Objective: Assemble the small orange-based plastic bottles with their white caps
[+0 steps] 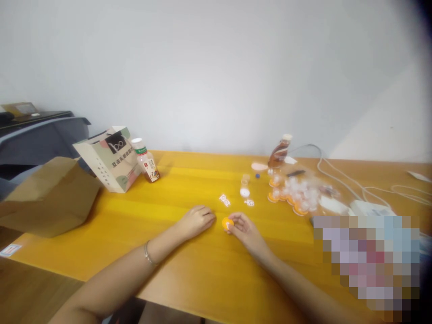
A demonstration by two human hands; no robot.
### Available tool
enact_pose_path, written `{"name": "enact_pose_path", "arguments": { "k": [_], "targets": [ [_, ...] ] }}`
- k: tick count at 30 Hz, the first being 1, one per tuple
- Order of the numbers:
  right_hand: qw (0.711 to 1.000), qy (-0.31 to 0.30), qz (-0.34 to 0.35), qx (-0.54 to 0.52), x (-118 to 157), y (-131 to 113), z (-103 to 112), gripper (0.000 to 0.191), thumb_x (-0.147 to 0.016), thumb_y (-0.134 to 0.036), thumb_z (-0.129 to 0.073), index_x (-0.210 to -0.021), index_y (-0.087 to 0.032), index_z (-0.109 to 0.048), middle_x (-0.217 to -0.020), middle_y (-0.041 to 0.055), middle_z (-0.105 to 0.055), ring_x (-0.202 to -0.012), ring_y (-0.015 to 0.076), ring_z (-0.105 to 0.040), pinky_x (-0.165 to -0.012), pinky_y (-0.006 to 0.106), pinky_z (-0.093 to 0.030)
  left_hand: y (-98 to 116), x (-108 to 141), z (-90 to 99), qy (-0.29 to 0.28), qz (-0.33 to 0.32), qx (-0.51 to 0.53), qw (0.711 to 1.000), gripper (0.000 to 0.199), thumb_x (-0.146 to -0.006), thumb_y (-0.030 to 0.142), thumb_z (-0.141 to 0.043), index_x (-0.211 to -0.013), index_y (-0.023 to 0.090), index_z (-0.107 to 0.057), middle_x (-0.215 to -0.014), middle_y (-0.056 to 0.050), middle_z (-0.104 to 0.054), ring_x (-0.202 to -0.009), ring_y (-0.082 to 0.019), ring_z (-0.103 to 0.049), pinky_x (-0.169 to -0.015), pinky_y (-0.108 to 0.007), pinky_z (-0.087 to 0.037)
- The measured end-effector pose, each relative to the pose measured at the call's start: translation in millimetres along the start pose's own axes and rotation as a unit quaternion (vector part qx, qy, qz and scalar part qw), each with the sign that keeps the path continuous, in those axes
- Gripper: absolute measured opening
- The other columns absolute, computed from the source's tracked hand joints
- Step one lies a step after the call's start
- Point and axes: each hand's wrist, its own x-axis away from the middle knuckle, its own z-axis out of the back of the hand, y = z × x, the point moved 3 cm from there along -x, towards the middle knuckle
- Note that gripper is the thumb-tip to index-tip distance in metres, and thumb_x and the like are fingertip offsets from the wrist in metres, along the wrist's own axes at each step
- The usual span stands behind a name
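Between the thumb and fingers of my right hand (pixel 243 228) is a small round orange disc (pixel 227 223) with a whitish mark. My left hand (pixel 197 221) rests on the yellow table (pixel 189 274) just left of the disc, fingers together and curled down; what lies under them, if anything, is hidden. Beyond my hands lie a small white-and-red sticker piece (pixel 224 200) and another patterned piece (pixel 249 202). A round white item (pixel 245 192) sits behind them.
Several orange discs and clear pieces (pixel 300 193) are heaped at the right, near a tilted brown bottle (pixel 279 152) and white cables (pixel 344 180). At the left stand a labelled bottle (pixel 146 162), a printed paper bag (pixel 113 162) and a brown bag (pixel 54 198).
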Motion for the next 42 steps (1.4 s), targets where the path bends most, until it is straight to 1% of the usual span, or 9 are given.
{"name": "enact_pose_path", "arguments": {
  "k": [2,4,8,10,13,20,28,34,42],
  "targets": [
    [1.000,-0.003,-0.004,0.009,0.6,0.2,-0.4,0.031,-0.062,-0.038,-0.067,-0.078,-0.021,-0.047,-0.072,-0.0014,-0.058,-0.063,0.0125,-0.058,-0.067,0.030,-0.047,-0.4,1.0,-0.5,0.002,-0.002,-0.023,1.000,0.022,-0.085,0.020,-0.039,-0.082,0.014,-0.060,-0.072,-0.005,-0.058,-0.066,-0.013,-0.052,-0.063,-0.025,-0.043],
    [1.000,-0.004,-0.009,0.018,1.3,0.2,-0.7,0.031,-0.062,-0.038,-0.066,-0.079,-0.021,-0.047,-0.072,-0.0013,-0.058,-0.064,0.0127,-0.058,-0.066,0.029,-0.047,0.0,1.8,0.5,0.023,0.004,0.000,1.000,0.020,-0.084,0.019,-0.040,-0.083,0.015,-0.059,-0.071,-0.004,-0.058,-0.066,-0.012,-0.053,-0.063,-0.024,-0.044],
    [0.999,-0.010,-0.017,0.034,2.2,-0.7,-0.9,0.034,-0.061,-0.037,-0.067,-0.082,-0.021,-0.046,-0.069,-0.0021,-0.059,-0.062,0.0128,-0.058,-0.066,0.030,-0.046,6.9,1.7,11.2,0.111,0.000,0.091,0.990,0.018,-0.084,0.021,-0.042,-0.090,0.016,-0.058,-0.078,-0.004,-0.061,-0.070,-0.010,-0.055,-0.066,-0.022,-0.044],
    [0.999,-0.023,-0.017,0.027,2.2,-1.3,-1.5,0.036,-0.060,-0.037,-0.068,-0.083,-0.022,-0.045,-0.067,-0.0027,-0.059,-0.061,0.0124,-0.058,-0.066,0.030,-0.046,13.6,0.9,17.3,0.131,-0.026,0.106,0.985,0.017,-0.083,0.022,-0.044,-0.092,0.016,-0.058,-0.081,-0.004,-0.062,-0.072,-0.011,-0.055,-0.067,-0.023,-0.043],
    [0.999,-0.045,-0.012,0.008,2.3,-2.1,-2.8,0.035,-0.060,-0.037,-0.068,-0.080,-0.022,-0.045,-0.065,-0.0028,-0.061,-0.061,0.0119,-0.058,-0.065,0.028,-0.045,21.6,-0.5,21.2,0.110,-0.056,0.084,0.989,0.017,-0.084,0.023,-0.045,-0.094,0.018,-0.058,-0.080,-0.003,-0.062,-0.072,-0.011,-0.054,-0.064,-0.024,-0.039],
    [0.999,-0.050,-0.012,0.018,4.0,-3.1,-4.7,0.027,-0.060,-0.036,-0.068,-0.073,-0.019,-0.052,-0.068,-0.0008,-0.062,-0.064,0.0120,-0.058,-0.066,0.027,-0.045,21.1,-0.2,20.1,0.090,-0.054,0.041,0.994,0.018,-0.085,0.026,-0.043,-0.093,0.021,-0.058,-0.083,-0.002,-0.063,-0.073,-0.011,-0.054,-0.064,-0.025,-0.034],
    [0.999,-0.046,-0.021,-0.013,2.8,-0.2,-2.7,0.020,-0.059,-0.032,-0.070,-0.070,-0.019,-0.059,-0.067,-0.0018,-0.062,-0.062,0.0112,-0.057,-0.067,0.028,-0.045,19.9,1.3,16.5,0.057,-0.048,0.063,0.995,0.021,-0.086,0.025,-0.040,-0.097,0.021,-0.057,-0.090,-0.002,-0.064,-0.078,-0.011,-0.058,-0.068,-0.024,-0.035],
    [0.999,-0.042,-0.023,-0.016,3.5,0.1,-2.1,0.019,-0.058,-0.031,-0.070,-0.069,-0.019,-0.061,-0.066,-0.0019,-0.063,-0.061,0.0110,-0.057,-0.066,0.027,-0.045,20.4,0.8,19.8,0.044,-0.057,0.079,0.994,0.022,-0.087,0.024,-0.039,-0.100,0.021,-0.056,-0.093,-0.003,-0.064,-0.080,-0.011,-0.059,-0.072,-0.024,-0.037],
    [0.999,-0.041,-0.014,-0.007,5.0,-0.8,-1.0,0.015,-0.061,-0.030,-0.068,-0.069,-0.018,-0.063,-0.068,-0.0002,-0.064,-0.064,0.0117,-0.058,-0.066,0.027,-0.045,24.5,1.0,28.1,0.031,-0.117,0.045,0.992,0.025,-0.086,0.024,-0.038,-0.105,0.018,-0.053,-0.092,-0.006,-0.064,-0.082,-0.011,-0.059,-0.072,-0.024,-0.040]
  ]
}}
